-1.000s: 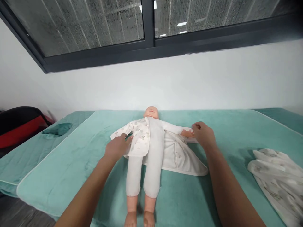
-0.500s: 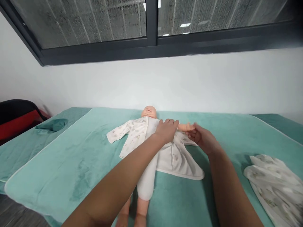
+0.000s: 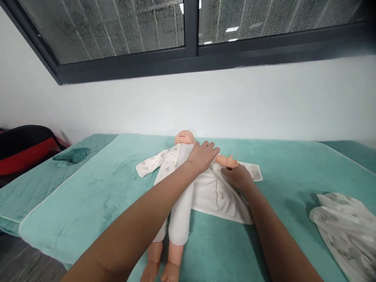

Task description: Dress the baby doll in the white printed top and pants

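A baby doll (image 3: 185, 137) lies on its back, with white lower clothing down to its shins. A white printed baby shirt (image 3: 221, 199) is under and around it. One sleeve covers the doll's arm at the left; the shirt's other half is spread out at the right, inside up. My left hand (image 3: 203, 156) rests over the doll's shoulder and chest, fingers slightly apart, thumb hidden. Just below the doll's bare hand (image 3: 230, 161), my right hand (image 3: 240, 177) has its fingers curled into the shirt's fabric; its fingertips are partly hidden. The loose sleeve (image 3: 252, 171) sticks out beyond it.
A teal padded mat (image 3: 88, 207) covers the table. Crumpled white printed cloth (image 3: 346, 231) lies at the right. A small teal cloth piece (image 3: 72, 155) and a red and black item (image 3: 28, 150) are at the left. Behind stands a white wall (image 3: 205, 103) below a window.
My right hand has let go of the doll's hand and moved down and left onto the shirt. The loose sleeve now reaches farther right. My left hand stays at the shoulder.
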### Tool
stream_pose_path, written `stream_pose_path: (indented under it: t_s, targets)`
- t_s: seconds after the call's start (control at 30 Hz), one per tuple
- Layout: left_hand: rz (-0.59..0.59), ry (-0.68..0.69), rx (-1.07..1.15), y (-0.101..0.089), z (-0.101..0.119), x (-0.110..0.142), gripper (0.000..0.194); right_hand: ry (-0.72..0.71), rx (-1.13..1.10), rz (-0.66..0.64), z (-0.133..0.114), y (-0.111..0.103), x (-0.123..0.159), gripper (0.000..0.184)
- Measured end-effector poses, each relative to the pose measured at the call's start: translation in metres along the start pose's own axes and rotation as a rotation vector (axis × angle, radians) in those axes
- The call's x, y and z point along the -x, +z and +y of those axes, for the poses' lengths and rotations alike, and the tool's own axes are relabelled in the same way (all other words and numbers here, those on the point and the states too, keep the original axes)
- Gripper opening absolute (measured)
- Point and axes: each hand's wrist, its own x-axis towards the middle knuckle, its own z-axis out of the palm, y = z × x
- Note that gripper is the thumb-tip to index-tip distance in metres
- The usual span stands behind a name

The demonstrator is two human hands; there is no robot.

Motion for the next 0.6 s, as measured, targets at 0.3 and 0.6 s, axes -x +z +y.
stream_pose_path:
  t_s: [0.3,0.6]
  targets:
    - [-0.169,-0.041,-0.122,0.007,0.013,-0.012,0.025,0.194,-0.855,-0.22,0.009,-0.048,-0.002,0.029]
    - [-0.142,-0.329,0.089,0.039,0.025,-0.03,0.04,0.135,-1.29,-0.353,-0.027,-0.035,0.017,0.024]
